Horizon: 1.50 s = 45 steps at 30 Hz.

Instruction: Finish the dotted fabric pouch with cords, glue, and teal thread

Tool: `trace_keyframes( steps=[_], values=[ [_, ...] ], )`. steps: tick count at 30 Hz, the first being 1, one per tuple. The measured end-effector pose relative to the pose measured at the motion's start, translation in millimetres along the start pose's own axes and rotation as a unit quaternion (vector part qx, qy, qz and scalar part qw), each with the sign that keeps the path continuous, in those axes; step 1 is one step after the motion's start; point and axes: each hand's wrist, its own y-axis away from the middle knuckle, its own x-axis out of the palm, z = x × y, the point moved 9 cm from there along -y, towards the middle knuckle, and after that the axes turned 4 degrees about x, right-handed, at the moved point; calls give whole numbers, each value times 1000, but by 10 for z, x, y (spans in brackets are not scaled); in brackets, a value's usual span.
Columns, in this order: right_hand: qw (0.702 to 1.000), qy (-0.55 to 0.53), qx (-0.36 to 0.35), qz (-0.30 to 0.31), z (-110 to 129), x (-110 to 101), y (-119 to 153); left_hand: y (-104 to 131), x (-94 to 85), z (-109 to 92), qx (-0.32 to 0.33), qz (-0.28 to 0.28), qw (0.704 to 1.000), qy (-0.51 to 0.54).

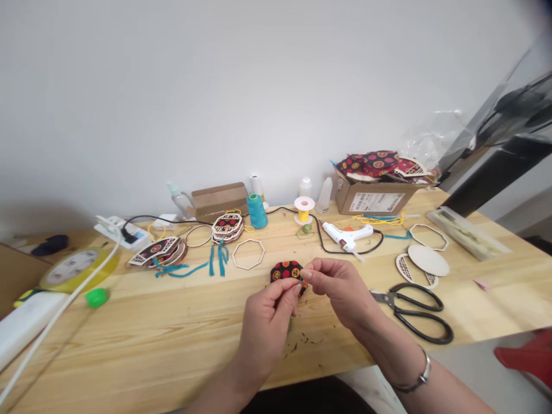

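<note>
A small piece of black cloth [283, 270] with red and yellow round spots is seen just behind the left grip [266, 313] and the right grip [338, 287], partly covered by their fingers. In each grip the thumb and finger are pressed together, close to the right edge of the cloth, but what is pinched is too small to be told. A bracelet [424, 376] is worn on the right wrist. On the table [172, 322], big black scissors [392, 300] are set to the right of the right grip, and a white round piece [428, 260] is placed past them. A white glue gun [349, 236] is laid beyond the right grip, with a box [373, 198] full of cloth behind it. A thin ring [248, 241] with straight sides is left beyond the left grip, and a blue thread cone [257, 211] is stood farther back. A green cap [96, 297] is found well to the left of the left grip.
</note>
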Motion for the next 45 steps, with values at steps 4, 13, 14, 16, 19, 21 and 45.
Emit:
trace_keyframes(
  steps=[4, 13, 14, 16, 19, 21, 45],
  values=[
    [1000, -12, -3, 0, 32, 2, 5, -5, -11, 2, -3, -5, 1000, -2],
    [1000, -12, -3, -5, 64, 4, 7, -3, -6, -31, -7, -2, 1000, 6],
    [1000, -11, -5, -6, 67, 4, 4, -4, 0, -30, -7, 1, 1000, 8],
    [1000, -10, -10, -14, 64, -14, -3, -9, 9, -17, -10, 5, 1000, 17],
    [1000, -5, -9, -28, 34, -68, -16, -16, 15, 27, -24, 7, 999, 38],
    [1000, -2, 0, -17, -13, -76, -23, -22, 15, 48, -31, 8, 998, 45],
    [992, -106, -25, 59, 112, 25, -22, -120, -60, -54, 55, -1, 998, -11]
  ],
)
